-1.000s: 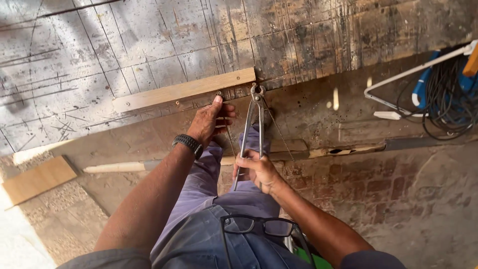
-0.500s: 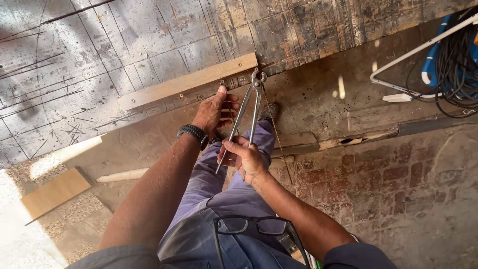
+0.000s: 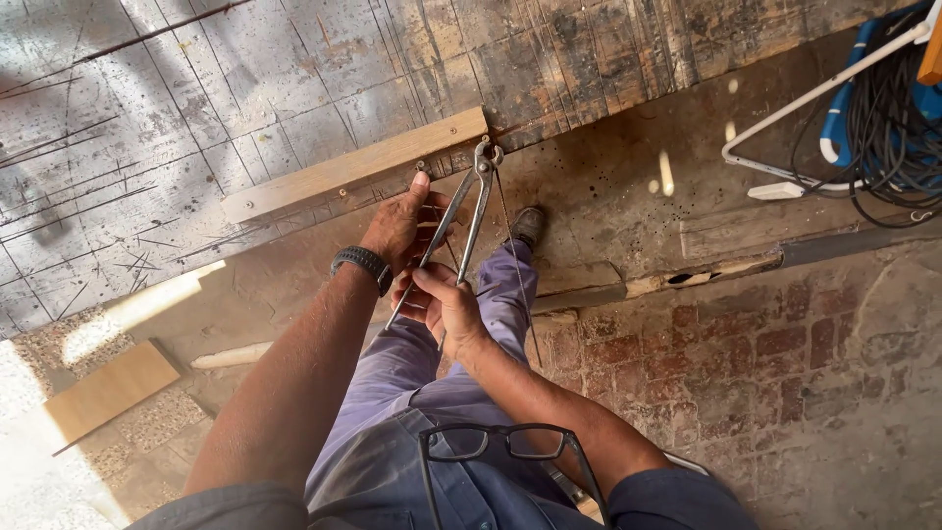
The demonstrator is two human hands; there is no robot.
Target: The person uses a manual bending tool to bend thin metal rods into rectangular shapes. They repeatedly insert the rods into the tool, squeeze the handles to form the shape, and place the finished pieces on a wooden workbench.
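A: Where do the pincers sit?

B: The head lies against the edge of the scarred wooden panel, just beside the end of the pale wooden batten. The two long handles slope back to the person.

A: Hands?

B: The right hand is clenched round the lower ends of the handles. The left hand rests higher up, forefinger stretched to the batten's lower edge, near a small nail or screw head; whether its other fingers grip anything cannot be told.

A: Handling?

B: Judged: steel, rigid, moderately heavy, smooth and a bit slippery. The far handle ends give most leverage. A thin wire hangs from the head, springy and light.
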